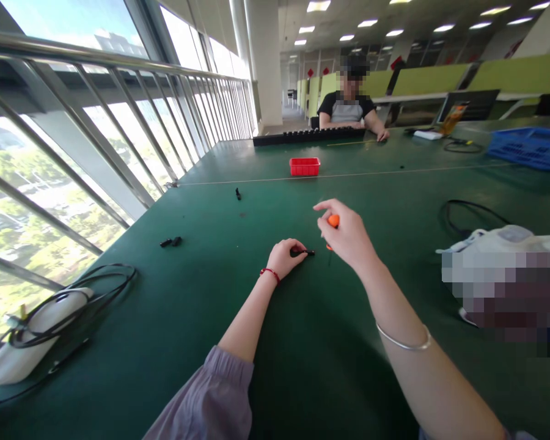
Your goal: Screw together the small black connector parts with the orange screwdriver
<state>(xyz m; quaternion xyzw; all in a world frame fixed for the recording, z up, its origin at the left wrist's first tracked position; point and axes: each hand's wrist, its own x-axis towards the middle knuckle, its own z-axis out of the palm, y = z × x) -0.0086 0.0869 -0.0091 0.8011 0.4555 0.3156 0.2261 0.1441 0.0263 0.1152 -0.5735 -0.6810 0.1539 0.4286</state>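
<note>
A blue basket point(527, 148) sits right, a metal railing point(73, 54) left.

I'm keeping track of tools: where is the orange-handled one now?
In the head view, the orange-handled tool is in the right hand, slightly right of centre, just right of the small black piece in the left hand.

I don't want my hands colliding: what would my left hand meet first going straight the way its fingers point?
Your left hand would probably first meet the orange tool in your right hand, though their relative heights are unclear.
</note>
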